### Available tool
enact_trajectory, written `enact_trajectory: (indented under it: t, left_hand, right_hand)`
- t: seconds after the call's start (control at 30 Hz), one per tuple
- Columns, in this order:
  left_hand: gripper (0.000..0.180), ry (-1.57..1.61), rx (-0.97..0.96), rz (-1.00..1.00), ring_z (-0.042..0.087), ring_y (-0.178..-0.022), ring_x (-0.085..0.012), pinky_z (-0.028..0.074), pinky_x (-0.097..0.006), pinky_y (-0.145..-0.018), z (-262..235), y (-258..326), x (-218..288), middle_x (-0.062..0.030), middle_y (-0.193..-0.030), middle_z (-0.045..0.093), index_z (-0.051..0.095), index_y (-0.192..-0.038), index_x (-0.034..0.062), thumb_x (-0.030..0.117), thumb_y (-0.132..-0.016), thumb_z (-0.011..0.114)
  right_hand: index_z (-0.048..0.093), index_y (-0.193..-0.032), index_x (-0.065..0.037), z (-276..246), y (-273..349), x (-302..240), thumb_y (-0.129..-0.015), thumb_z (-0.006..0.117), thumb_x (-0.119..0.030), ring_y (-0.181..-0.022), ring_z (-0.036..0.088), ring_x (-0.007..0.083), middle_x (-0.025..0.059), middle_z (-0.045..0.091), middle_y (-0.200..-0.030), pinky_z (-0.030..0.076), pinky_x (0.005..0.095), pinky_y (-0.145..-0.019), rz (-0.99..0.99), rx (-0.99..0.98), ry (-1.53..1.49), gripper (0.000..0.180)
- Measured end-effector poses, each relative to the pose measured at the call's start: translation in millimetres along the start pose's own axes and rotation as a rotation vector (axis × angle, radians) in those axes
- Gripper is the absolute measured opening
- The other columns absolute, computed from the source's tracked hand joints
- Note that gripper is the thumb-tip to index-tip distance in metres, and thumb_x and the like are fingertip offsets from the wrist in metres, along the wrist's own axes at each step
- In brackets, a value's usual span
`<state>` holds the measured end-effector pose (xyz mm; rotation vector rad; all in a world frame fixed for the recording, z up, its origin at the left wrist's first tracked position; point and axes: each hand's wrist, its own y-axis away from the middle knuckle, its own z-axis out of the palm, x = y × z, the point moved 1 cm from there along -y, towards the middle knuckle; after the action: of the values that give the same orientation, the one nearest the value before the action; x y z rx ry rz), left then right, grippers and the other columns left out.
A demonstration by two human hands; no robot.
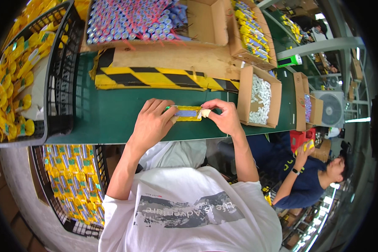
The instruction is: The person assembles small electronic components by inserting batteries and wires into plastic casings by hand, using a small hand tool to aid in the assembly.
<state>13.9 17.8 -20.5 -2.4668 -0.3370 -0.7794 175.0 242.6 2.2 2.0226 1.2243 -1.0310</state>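
Left hand point(155, 119), right hand point(223, 116), fingers clamped on opposite ends of a yellow holder point(191, 119) — blue cylinder point(186, 113) inside, green bench point(103, 111) beneath

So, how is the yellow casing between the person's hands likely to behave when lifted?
The yellow casing looks thin-walled, so it may flex a little. The blue cylinder lying in it probably makes up most of the weight and, being round, might roll out if tilted.
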Motion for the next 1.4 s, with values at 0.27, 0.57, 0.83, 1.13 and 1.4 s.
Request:
enact_trajectory:
  t: [0.27, 0.57, 0.83, 1.13, 1.4]
  left_hand:
    - [0.020, 0.015, -0.055, -0.027, 0.066, -0.106, -0.0362, 0.048, -0.047, -0.098, -5, 2, 6, -0.0123, -0.117, 0.072, 0.069, -0.105, 0.0036, 0.006, -0.087, 0.077]
    - [0.022, -0.030, -0.078, 0.018, 0.065, -0.106, -0.0385, 0.048, -0.049, -0.098, 5, 4, 11, -0.0135, -0.116, 0.072, 0.068, -0.106, 0.0031, 0.005, -0.086, 0.077]
    - [0.019, -0.050, -0.081, 0.020, 0.066, -0.104, -0.0375, 0.047, -0.048, -0.099, 6, 4, 8, -0.0143, -0.115, 0.072, 0.069, -0.107, 0.0017, 0.007, -0.091, 0.076]
    - [0.016, -0.059, -0.067, 0.038, 0.066, -0.104, -0.0369, 0.047, -0.048, -0.100, 7, 1, 9, -0.0149, -0.114, 0.072, 0.066, -0.104, -0.0004, 0.004, -0.091, 0.076]
    - [0.019, -0.073, -0.111, 0.000, 0.066, -0.105, -0.0379, 0.047, -0.049, -0.100, 0, 9, 12, -0.0151, -0.114, 0.072, 0.069, -0.110, 0.0012, 0.009, -0.094, 0.074]
  right_hand:
    - [0.080, -0.104, 0.000, 12, -1, -12, -0.086, 0.081, -0.013, -0.086, 0.078, 0.0304, 0.0173, 0.079, -0.094, 0.060, 0.0376, -0.078, -0.031, -0.043, 0.088, 0.022]
    - [0.081, -0.100, -0.003, 13, 24, -10, -0.085, 0.079, -0.016, -0.084, 0.075, 0.0325, 0.0131, 0.077, -0.093, 0.059, 0.0429, -0.076, -0.067, 0.091, 0.196, 0.020]
    - [0.076, -0.088, -0.003, 36, 23, -9, -0.087, 0.075, -0.015, -0.082, 0.075, 0.0346, 0.0130, 0.075, -0.087, 0.060, 0.0467, -0.072, -0.090, 0.137, 0.308, 0.012]
    - [0.074, -0.082, -0.004, 45, 27, -4, -0.088, 0.072, -0.014, -0.077, 0.074, 0.0326, 0.0103, 0.074, -0.083, 0.060, 0.0458, -0.067, -0.192, 0.229, 0.422, 0.012]
    - [0.077, -0.098, -0.003, 39, 34, -11, -0.085, 0.077, -0.011, -0.084, 0.078, 0.0316, 0.0130, 0.079, -0.091, 0.060, 0.0427, -0.074, 0.061, 0.212, -0.023, 0.015]
